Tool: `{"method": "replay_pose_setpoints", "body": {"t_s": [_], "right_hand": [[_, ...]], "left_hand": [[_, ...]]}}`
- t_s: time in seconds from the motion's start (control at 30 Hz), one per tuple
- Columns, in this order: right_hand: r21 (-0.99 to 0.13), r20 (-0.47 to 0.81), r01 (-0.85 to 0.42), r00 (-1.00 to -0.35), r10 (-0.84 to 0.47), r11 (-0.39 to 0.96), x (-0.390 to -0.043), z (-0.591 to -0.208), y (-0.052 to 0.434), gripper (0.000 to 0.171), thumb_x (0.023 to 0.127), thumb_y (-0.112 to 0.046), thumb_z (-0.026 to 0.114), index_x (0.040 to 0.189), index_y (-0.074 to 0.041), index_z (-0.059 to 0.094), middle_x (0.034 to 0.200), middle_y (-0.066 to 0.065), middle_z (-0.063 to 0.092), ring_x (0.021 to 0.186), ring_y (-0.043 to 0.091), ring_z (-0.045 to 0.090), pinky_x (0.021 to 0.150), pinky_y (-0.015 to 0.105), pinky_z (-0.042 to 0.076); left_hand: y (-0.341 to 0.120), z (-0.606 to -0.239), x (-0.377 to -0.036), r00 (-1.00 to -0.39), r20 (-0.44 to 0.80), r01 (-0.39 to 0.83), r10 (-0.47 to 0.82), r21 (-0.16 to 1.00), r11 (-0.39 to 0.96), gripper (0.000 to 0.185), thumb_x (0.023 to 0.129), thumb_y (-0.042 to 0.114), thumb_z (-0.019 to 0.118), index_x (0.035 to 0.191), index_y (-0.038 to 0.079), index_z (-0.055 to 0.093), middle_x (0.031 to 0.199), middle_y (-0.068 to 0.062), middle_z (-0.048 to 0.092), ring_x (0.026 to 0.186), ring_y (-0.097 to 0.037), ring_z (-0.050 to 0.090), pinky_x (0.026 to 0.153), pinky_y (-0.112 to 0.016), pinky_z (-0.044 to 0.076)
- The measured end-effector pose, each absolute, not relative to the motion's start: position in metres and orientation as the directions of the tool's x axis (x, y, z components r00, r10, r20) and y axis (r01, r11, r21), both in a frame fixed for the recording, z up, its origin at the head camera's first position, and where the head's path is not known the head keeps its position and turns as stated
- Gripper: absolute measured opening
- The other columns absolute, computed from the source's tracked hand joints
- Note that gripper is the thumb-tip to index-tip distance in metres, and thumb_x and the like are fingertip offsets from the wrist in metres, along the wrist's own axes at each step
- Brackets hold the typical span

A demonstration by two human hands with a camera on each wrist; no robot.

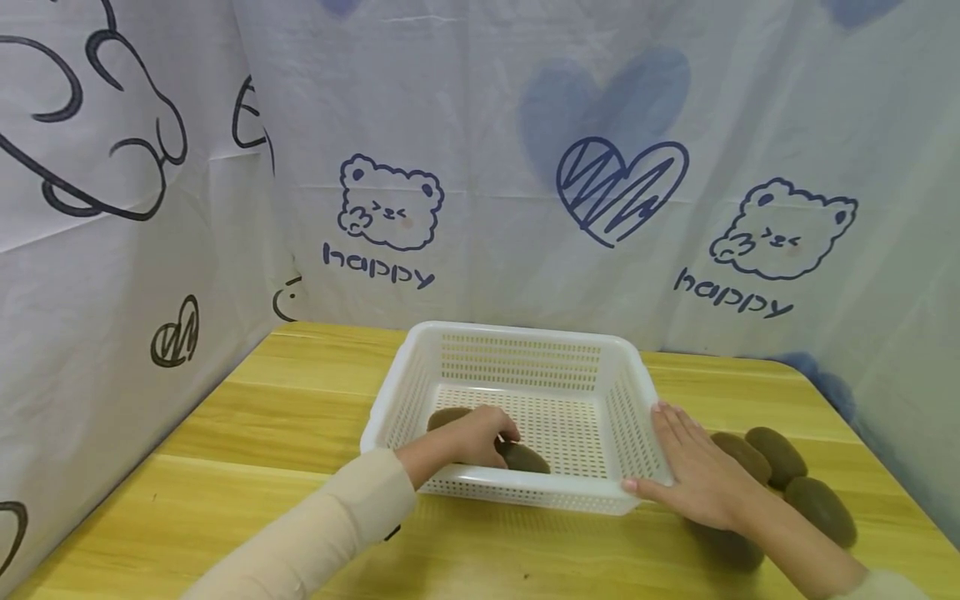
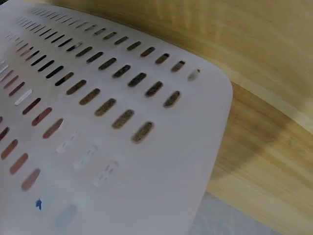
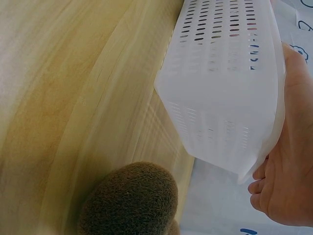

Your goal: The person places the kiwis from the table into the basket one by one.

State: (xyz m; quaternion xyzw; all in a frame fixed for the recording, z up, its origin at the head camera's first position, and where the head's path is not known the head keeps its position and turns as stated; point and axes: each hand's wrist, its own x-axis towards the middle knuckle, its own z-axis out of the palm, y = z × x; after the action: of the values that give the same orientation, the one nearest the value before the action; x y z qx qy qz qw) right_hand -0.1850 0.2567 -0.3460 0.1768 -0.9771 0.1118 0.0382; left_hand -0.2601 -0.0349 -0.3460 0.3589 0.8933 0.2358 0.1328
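Basket (image 1: 517,358) on the worktop (image 1: 285,433), two kiwis (image 1: 525,457) inside near its front wall, four kiwis (image 1: 780,454) right of it, curtain (image 1: 487,167) behind.

White slotted plastic basket (image 1: 517,358) sits on a yellow wooden table (image 1: 247,433), patterned white cloth backdrop (image 1: 487,125) behind. Left hand (image 1: 480,435), cream sleeve (image 1: 330,525), reaches over the near rim into the basket, fingers curled on a brown fuzzy kiwi (image 1: 525,458); a second kiwi (image 1: 446,417) lies just behind the hand. Right hand (image 1: 693,475) lies flat against the basket's right wall, fingers straight. Loose brown kiwis (image 1: 787,467) cluster on the table just right of it.
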Motion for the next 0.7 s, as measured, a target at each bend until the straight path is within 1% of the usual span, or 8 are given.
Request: {"method": "replay_pose_setpoints", "body": {"t_s": [0.1,0.27,0.4,0.43,0.53,0.7], "right_hand": [[-0.208,0.110,-0.353,-0.935,-0.337,0.912,-0.185,-0.346,0.257,0.102,0.081,-0.058,0.057,0.141,0.015,0.019,0.149,0.033,0.016,0.136,0.048,0.019,0.110,0.060,0.021],[-0.207,0.098,-0.347,-0.938,-0.334,0.915,-0.185,-0.346,0.257,0.102,0.081,-0.059,0.056,0.142,0.014,0.018,0.149,0.032,0.016,0.136,0.048,0.018,0.110,0.060,0.020],[-0.210,0.087,-0.339,-0.941,-0.328,0.917,-0.185,-0.345,0.257,0.102,0.081,-0.060,0.056,0.142,0.013,0.018,0.150,0.031,0.015,0.137,0.048,0.018,0.110,0.060,0.020],[-0.212,0.085,-0.337,-0.941,-0.327,0.917,-0.185,-0.345,0.257,0.102,0.081,-0.060,0.056,0.142,0.013,0.018,0.150,0.031,0.015,0.137,0.048,0.018,0.110,0.060,0.019],[-0.208,0.084,-0.338,-0.941,-0.327,0.918,-0.185,-0.345,0.257,0.102,0.081,-0.060,0.055,0.142,0.013,0.018,0.150,0.031,0.015,0.137,0.048,0.018,0.110,0.060,0.020],[-0.203,0.093,-0.345,-0.938,-0.333,0.916,-0.185,-0.346,0.258,0.102,0.081,-0.059,0.056,0.142,0.014,0.019,0.149,0.032,0.016,0.136,0.048,0.019,0.110,0.060,0.020]], "left_hand": [[-0.037,-0.342,-0.260,-0.743,-0.048,0.540,0.668,0.547,0.640,0.043,0.076,0.003,0.073,0.116,-0.007,0.060,0.118,-0.019,0.063,0.105,-0.032,0.062,0.087,-0.034,0.054],[-0.045,-0.333,-0.259,-0.767,0.097,0.569,0.635,0.561,0.602,0.043,0.075,0.005,0.074,0.114,-0.007,0.061,0.117,-0.019,0.063,0.107,-0.034,0.061,0.090,-0.040,0.052],[-0.054,-0.328,-0.254,-0.781,0.187,0.584,0.596,0.557,0.591,0.040,0.079,0.009,0.072,0.115,-0.004,0.062,0.118,-0.018,0.063,0.107,-0.032,0.061,0.090,-0.041,0.052],[-0.056,-0.327,-0.252,-0.782,0.207,0.587,0.588,0.559,0.586,0.039,0.079,0.009,0.071,0.115,-0.004,0.062,0.119,-0.018,0.063,0.104,-0.032,0.062,0.090,-0.042,0.052],[-0.063,-0.327,-0.247,-0.776,0.266,0.613,0.573,0.536,0.581,0.038,0.082,0.011,0.069,0.115,-0.004,0.061,0.119,-0.018,0.063,0.107,-0.031,0.061,0.093,-0.042,0.050],[-0.076,-0.329,-0.238,-0.753,0.342,0.656,0.562,0.458,0.600,0.037,0.085,0.016,0.066,0.115,-0.005,0.061,0.121,-0.020,0.061,0.117,-0.034,0.054,0.101,-0.045,0.044]]}}
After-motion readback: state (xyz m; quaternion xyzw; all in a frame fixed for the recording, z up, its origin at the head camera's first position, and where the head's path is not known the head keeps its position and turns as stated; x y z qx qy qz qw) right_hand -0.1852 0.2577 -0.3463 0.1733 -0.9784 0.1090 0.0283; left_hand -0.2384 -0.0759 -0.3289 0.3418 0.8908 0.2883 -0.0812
